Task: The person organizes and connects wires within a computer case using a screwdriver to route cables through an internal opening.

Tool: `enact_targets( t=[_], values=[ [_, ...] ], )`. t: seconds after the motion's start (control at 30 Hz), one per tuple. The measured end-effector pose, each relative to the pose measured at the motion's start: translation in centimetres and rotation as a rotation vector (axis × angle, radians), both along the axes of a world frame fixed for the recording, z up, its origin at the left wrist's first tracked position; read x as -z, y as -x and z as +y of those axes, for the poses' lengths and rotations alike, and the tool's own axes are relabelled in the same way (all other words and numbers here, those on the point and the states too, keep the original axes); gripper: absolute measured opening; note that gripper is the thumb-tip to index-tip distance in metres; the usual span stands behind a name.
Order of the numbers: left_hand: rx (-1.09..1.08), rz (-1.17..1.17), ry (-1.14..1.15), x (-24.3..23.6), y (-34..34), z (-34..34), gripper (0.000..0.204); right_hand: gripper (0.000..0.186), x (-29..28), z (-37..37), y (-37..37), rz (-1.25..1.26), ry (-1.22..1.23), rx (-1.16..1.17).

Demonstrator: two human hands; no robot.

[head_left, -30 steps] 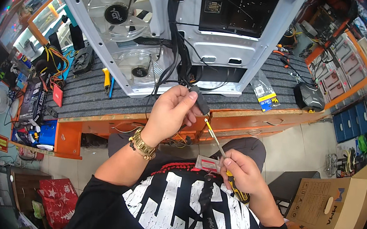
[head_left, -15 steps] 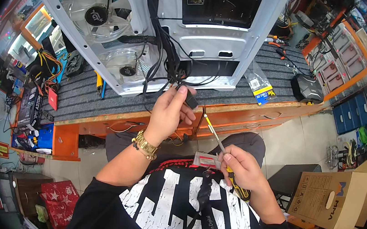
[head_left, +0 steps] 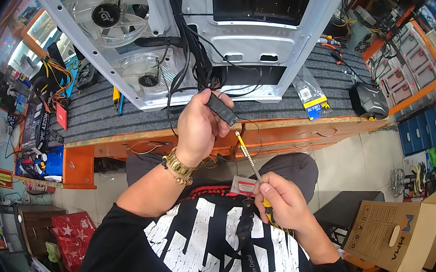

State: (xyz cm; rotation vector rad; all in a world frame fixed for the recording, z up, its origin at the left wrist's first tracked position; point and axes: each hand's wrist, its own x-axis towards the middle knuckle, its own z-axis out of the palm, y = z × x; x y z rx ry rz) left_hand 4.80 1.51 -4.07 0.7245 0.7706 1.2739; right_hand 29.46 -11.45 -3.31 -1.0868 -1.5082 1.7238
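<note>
Your left hand (head_left: 198, 129) pinches the small black block (head_left: 223, 110) in front of the white case (head_left: 256, 44), its long side slanting down to the right, near the tip of the screwdriver (head_left: 251, 162) your right hand (head_left: 283, 199) holds, but not touching.

I am holding my bare left forearm (head_left: 149, 187) outstretched, my left hand (head_left: 199, 128) pinching between thumb (head_left: 201, 100) and bent fingers (head_left: 222, 128); my right forearm (head_left: 318, 242) is slanting inward from the lower right, my right hand (head_left: 283, 199) gripping lower and nearer to me, its thumb pointing leftward.
</note>
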Motion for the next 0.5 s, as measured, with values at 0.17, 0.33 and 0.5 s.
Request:
enact_targets(
  t=[0.17,0.33,0.5],
  values=[
    [-0.041,0.016,-0.068,1.2,-0.1,0.2,0.050,0.024,0.0,0.1,0.5,0.009,0.005,0.007],
    [-0.126,-0.079,-0.062,1.2,-0.6,0.3,0.047,0.024,-0.3,0.3,1.0,0.003,0.007,-0.007],
    [-0.111,-0.239,-0.035,0.1,-1.7,-0.3,0.049,0.025,0.1,0.3,1.2,-0.012,0.012,0.004]
  ],
)
